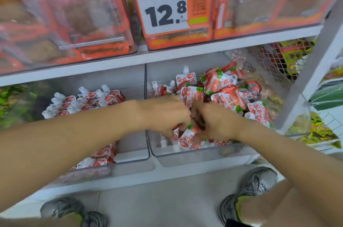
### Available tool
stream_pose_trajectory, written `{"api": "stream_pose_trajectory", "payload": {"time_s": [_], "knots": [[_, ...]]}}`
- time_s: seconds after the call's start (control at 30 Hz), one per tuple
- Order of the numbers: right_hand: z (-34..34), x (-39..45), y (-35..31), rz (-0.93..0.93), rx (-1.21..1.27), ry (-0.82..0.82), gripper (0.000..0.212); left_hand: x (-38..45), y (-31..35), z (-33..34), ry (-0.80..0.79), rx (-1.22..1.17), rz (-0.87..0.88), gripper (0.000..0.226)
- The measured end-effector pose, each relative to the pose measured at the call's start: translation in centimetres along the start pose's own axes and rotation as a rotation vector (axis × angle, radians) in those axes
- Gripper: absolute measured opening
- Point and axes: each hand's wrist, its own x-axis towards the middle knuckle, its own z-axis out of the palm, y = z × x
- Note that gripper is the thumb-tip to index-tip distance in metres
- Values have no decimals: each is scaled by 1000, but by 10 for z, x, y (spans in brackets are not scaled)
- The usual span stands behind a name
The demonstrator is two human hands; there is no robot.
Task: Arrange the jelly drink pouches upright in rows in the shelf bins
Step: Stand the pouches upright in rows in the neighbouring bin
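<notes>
Two clear shelf bins sit side by side on the lower shelf. The left bin [133, 154] holds red-and-white jelly pouches [83, 100] standing upright in rows, white caps up. The right bin [202, 154] holds a loose heap of pouches [220, 87] lying at all angles. My left hand [167, 113] reaches into the right bin with fingers curled down around pouches near the front. My right hand [217, 121] is beside it, fingers curled round a pouch [187, 139] at the bin's front wall. The fingertips of both hands are hidden among the pouches.
The shelf above carries clear bins of orange snack packs [74, 22] and a price tag [165, 8] reading 12.8. A white shelf post [311, 78] stands at the right, with a mesh basket [282, 59] behind it. My shoes [256, 184] are on the grey floor below.
</notes>
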Motion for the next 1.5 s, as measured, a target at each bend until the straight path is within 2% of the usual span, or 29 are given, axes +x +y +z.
{"api": "stream_pose_trajectory", "payload": {"time_s": [0.1,0.17,0.23,0.3,0.4,0.43,0.5,0.57,0.6,0.63,0.67,0.73,0.83,0.9,1.0,1.13,1.23,1.4,1.5], "knots": [[-10,-7,6,-10,-18,-30,57,0,4,-5,-4,-47,-79,33],[-25,-17,12,-38,-100,-11,41,-6,12,-14,77,-97,-104,26],[-48,-30,21,-14,-185,113,38,-17,21,-22,227,-186,-157,24],[-70,-41,37,106,-194,254,48,-27,28,-22,404,-249,-255,29],[-89,-45,51,351,-342,325,81,-38,39,-16,649,-349,-448,34],[-89,-43,52,393,-385,366,83,-42,42,-14,709,-376,-509,33],[-80,-37,38,328,-340,493,67,-50,46,-9,779,-396,-612,32],[-66,-27,12,87,-200,569,34,-61,48,-5,812,-398,-695,35],[-56,-20,0,-26,-125,520,23,-66,50,-4,842,-420,-736,37],[-45,-14,-10,-104,-68,405,24,-71,51,-2,875,-457,-768,38],[-32,-7,-17,-158,-32,271,32,-74,52,-2,903,-491,-797,36],[-9,7,-26,-190,-29,76,62,-78,52,1,931,-521,-834,32],[14,24,-32,-111,-95,36,99,-82,55,4,948,-590,-855,33],[22,32,-37,-78,-105,85,107,-82,58,5,980,-638,-862,32],[27,38,-40,-63,-76,161,100,-81,61,4,998,-676,-868,27],[16,38,-32,-99,30,213,70,-80,64,3,995,-689,-863,26],[-5,33,-20,-81,87,165,62,-81,66,2,1005,-707,-860,25],[-54,6,-1,-32,114,99,34,-82,68,3,1015,-730,-832,24],[-64,-2,6,-24,23,98,37,-79,67,3,975,-688,-782,28]]}}
